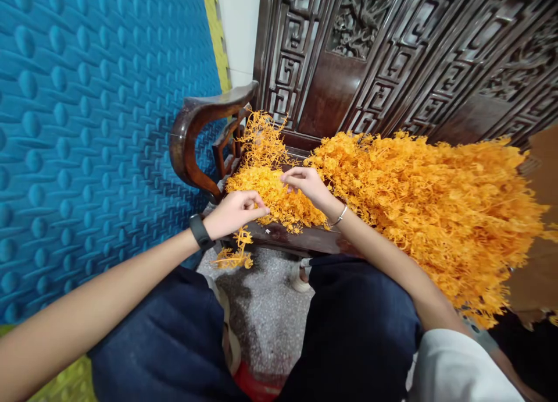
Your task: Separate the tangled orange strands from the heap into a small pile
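A sprig of orange artificial foliage point(239, 252) hangs beneath my left hand point(238, 213), whose fingers are curled closed around its hidden upper part. My right hand point(307, 185) hovers over a small heap of yellow-orange sprigs point(257, 184), thumb and fingertips pinched together; anything between them is too small to make out. The two hands are apart, palms turned toward each other. The heap lies on the seat of a dark carved wooden bench point(300, 239), close to its armrest point(185, 131). A black band circles my left wrist, a bracelet my right.
A large mass of orange foliage point(436, 204) covers the bench to the right, beside brown cardboard point(534, 227). Carved panels point(335, 93) form the backrest. Blue textured foam matting point(100, 117) stands at left. Below are my knees and the speckled floor point(265, 309).
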Demonstrator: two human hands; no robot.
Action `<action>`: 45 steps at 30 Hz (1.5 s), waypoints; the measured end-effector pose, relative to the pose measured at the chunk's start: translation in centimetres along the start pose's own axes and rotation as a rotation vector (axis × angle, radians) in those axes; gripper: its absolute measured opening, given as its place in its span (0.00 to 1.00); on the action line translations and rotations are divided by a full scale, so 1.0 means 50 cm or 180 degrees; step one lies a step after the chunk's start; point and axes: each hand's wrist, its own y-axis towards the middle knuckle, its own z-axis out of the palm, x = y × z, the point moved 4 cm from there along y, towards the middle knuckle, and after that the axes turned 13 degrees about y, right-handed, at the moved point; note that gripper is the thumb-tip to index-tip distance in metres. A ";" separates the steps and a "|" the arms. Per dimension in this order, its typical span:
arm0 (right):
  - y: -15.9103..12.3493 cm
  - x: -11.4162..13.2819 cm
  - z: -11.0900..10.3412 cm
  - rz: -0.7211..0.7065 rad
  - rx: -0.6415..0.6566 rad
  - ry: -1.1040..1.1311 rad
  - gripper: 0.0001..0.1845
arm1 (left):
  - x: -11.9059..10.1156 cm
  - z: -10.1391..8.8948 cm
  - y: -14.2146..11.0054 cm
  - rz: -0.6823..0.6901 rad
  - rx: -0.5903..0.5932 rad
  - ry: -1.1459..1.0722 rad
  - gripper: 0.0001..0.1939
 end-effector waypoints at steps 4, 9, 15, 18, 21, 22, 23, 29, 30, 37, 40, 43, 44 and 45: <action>0.018 -0.032 -0.029 -0.0127 -0.0522 -0.0950 0.04 | 0.005 0.005 -0.003 -0.0002 0.0071 0.0010 0.11; 0.028 -0.045 -0.040 -0.0236 -0.0742 -0.1444 0.06 | 0.003 0.001 -0.006 0.0020 0.0089 -0.0105 0.12; 0.053 -0.045 -0.043 -0.0517 -0.1006 -0.1602 0.08 | -0.007 -0.013 -0.013 0.0020 0.0033 -0.0512 0.14; 0.061 -0.046 -0.042 -0.0528 -0.1084 -0.1743 0.08 | -0.009 -0.020 -0.020 0.0012 0.0011 -0.0605 0.14; 0.062 -0.042 -0.043 -0.0594 -0.1113 -0.1888 0.08 | -0.007 -0.027 -0.027 0.0011 -0.0015 -0.0635 0.13; 0.062 -0.040 -0.044 -0.0663 -0.1107 -0.1982 0.08 | -0.006 -0.029 -0.029 0.0008 -0.0022 -0.0639 0.13; 0.060 -0.038 -0.044 -0.0744 -0.1093 -0.2115 0.09 | -0.004 -0.031 -0.031 0.0001 -0.0033 -0.0638 0.13; 0.049 -0.050 -0.035 -0.1052 -0.0622 -0.2915 0.10 | 0.010 -0.035 -0.035 -0.0062 -0.0103 -0.0639 0.12; 0.048 -0.056 -0.032 -0.1066 -0.0506 -0.2957 0.11 | 0.011 -0.035 -0.035 -0.0070 -0.0109 -0.0648 0.12; 0.043 -0.042 -0.021 -0.1062 -0.0310 -0.2428 0.07 | 0.006 -0.041 -0.038 -0.0140 -0.0362 -0.0844 0.11; 0.019 0.009 0.002 -0.0990 -0.0051 -0.1736 0.04 | 0.007 -0.045 -0.038 -0.0165 -0.0470 -0.0942 0.11; -0.027 0.053 0.054 -0.0487 0.0987 -0.1022 0.07 | 0.008 -0.050 -0.039 -0.0229 -0.0497 -0.1082 0.10; -0.048 0.064 0.073 -0.0313 0.1426 -0.0937 0.08 | 0.007 -0.052 -0.040 -0.0261 -0.0507 -0.1130 0.10; -0.068 0.075 0.089 -0.0195 0.1777 -0.0926 0.09 | 0.007 -0.054 -0.041 -0.0292 -0.0518 -0.1175 0.09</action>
